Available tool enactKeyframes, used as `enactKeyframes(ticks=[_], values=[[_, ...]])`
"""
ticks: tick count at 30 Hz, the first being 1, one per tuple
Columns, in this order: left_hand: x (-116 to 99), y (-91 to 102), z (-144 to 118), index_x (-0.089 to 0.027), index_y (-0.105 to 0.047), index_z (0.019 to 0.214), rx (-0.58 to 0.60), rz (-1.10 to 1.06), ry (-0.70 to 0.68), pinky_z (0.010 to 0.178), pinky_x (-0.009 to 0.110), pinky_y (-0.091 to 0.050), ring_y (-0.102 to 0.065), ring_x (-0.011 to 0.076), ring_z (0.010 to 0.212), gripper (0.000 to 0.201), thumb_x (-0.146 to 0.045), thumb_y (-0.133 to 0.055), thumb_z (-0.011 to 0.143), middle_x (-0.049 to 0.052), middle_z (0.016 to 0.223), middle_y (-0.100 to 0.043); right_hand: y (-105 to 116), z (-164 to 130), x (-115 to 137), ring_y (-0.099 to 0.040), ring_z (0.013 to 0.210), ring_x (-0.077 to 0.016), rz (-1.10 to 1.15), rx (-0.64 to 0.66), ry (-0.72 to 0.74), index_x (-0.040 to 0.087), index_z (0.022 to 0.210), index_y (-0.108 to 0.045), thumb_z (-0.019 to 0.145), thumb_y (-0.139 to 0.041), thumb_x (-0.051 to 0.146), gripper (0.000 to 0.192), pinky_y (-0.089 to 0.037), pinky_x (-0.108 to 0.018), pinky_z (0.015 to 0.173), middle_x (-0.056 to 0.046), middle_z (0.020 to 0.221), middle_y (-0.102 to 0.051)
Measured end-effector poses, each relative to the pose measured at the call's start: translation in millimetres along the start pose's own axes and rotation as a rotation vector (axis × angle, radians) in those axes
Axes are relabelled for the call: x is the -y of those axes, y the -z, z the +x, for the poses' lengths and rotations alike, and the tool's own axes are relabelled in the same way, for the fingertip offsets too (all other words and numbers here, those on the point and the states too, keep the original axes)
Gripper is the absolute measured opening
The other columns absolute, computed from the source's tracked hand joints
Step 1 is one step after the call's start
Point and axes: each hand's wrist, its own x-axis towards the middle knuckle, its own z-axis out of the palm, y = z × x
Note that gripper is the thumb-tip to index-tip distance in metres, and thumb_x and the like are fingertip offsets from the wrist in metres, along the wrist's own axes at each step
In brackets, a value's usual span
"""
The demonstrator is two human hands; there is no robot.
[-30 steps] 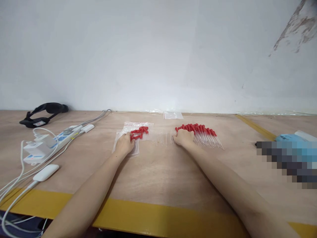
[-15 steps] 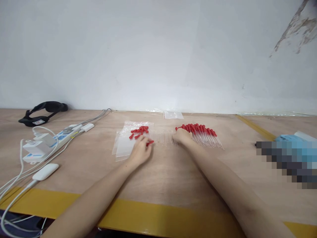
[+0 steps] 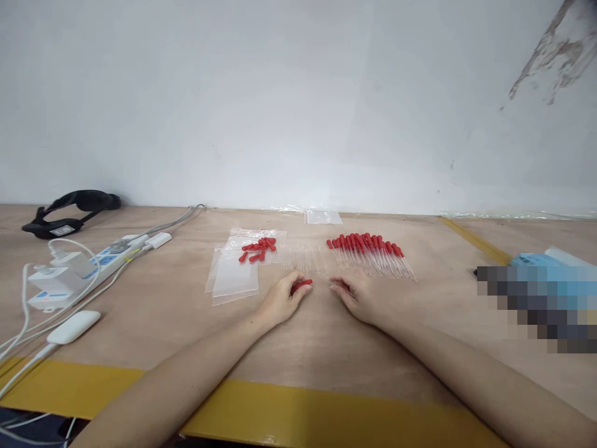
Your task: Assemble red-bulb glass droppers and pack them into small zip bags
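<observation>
My left hand (image 3: pixel 283 297) is closed in a pinch on a red rubber dropper bulb (image 3: pixel 303 284), whose end points to the right. Facing it across a small gap, my right hand (image 3: pixel 355 297) pinches a thin clear glass tube (image 3: pixel 325 275), which is faint and mostly hidden by the fingers. Just beyond the hands, several loose clear tubes (image 3: pixel 301 256) lie side by side. Loose red bulbs (image 3: pixel 261 247) are heaped on flat clear zip bags (image 3: pixel 233 283) to the left. At the right, droppers with red bulbs fitted (image 3: pixel 368 249) lie in a fanned row.
On the left are a power strip (image 3: pixel 109 264) with plugs and cables, a white oval device (image 3: pixel 74 326) and a black headset strap (image 3: pixel 69 214). A small clear bag (image 3: pixel 323 217) lies by the wall. Blue packaging (image 3: pixel 536 264) sits at the right.
My right hand has drawn back from the tubes toward me, a tube in its fingers. My left hand has moved right and nearer with the red bulb, so the two hands now face each other.
</observation>
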Motion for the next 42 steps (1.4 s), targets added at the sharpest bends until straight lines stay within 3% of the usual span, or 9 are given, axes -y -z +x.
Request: enactKeyframes(ticks=[7,12,18,23,29,35,42], values=[[4.5,-3.2,0.2,-0.017,-0.057,0.085,0.001,-0.039,-0.006,0.061,0.024,-0.041,-0.054,0.0129,0.067,0.018,-0.032,-0.049,0.082,0.001,0.076,-0.061,-8.9,-2.8,7.3,-0.053,0.063,-0.0119,-0.029,0.059,0.031,0.020,0.088,-0.061,0.084,-0.044,0.032,0.021,-0.033,-0.030,0.071,0.000,0.071,-0.064],[8.0,-5.0,1.6,-0.016,-0.058,0.084,0.002,-0.128,-0.005,0.061,0.024,-0.041,-0.053,0.0128,0.066,0.018,-0.032,-0.049,0.082,0.001,0.074,-0.061,-11.0,-2.4,4.2,-0.052,0.063,-0.0114,0.018,0.086,0.067,0.021,0.084,-0.060,0.085,-0.043,0.030,0.019,-0.032,-0.029,0.071,0.002,0.069,-0.062],[2.1,-1.2,0.8,-0.017,-0.061,0.083,0.095,-0.150,-0.009,0.058,0.022,-0.042,-0.054,0.0119,0.063,0.016,-0.029,-0.051,0.080,0.000,0.072,-0.062,-0.6,-0.3,3.1,-0.053,0.065,-0.0113,0.023,0.171,0.071,0.023,0.086,-0.063,0.087,-0.042,0.029,0.022,-0.031,-0.030,0.074,0.002,0.076,-0.064],[0.9,-1.6,-0.8,-0.017,-0.061,0.083,0.120,-0.120,-0.019,0.059,0.022,-0.042,-0.054,0.0116,0.062,0.017,-0.030,-0.051,0.081,0.000,0.071,-0.062,6.3,3.3,10.4,-0.053,0.068,-0.0123,-0.102,0.180,0.073,0.023,0.085,-0.064,0.086,-0.041,0.027,0.023,-0.028,-0.031,0.072,0.000,0.078,-0.065],[-0.2,-2.0,-3.0,-0.018,-0.061,0.082,0.106,-0.054,-0.060,0.061,0.023,-0.043,-0.054,0.0117,0.062,0.016,-0.030,-0.052,0.080,0.000,0.070,-0.063,-4.7,3.1,9.4,-0.051,0.065,-0.0124,-0.151,0.151,0.109,0.021,0.085,-0.062,0.088,-0.035,0.027,0.028,-0.026,-0.031,0.072,-0.002,0.077,-0.065],[0.0,-3.0,-4.6,-0.018,-0.061,0.083,0.118,0.006,-0.099,0.060,0.023,-0.044,-0.056,0.0124,0.062,0.016,-0.030,-0.051,0.081,0.000,0.070,-0.063,-11.1,3.5,9.0,-0.051,0.062,-0.0121,-0.158,0.208,0.110,0.021,0.083,-0.062,0.088,-0.034,0.026,0.029,-0.025,-0.031,0.071,-0.001,0.077,-0.066],[2.1,4.2,4.0,-0.019,-0.059,0.092,0.078,0.081,-0.224,0.072,0.025,-0.045,-0.059,0.0146,0.078,0.018,-0.031,-0.051,0.082,0.003,0.086,-0.064,6.5,12.1,18.2,-0.056,0.076,-0.0154,-0.173,0.269,0.104,0.021,0.084,-0.062,0.087,-0.035,0.025,0.027,-0.030,-0.030,0.075,-0.002,0.080,-0.066]])
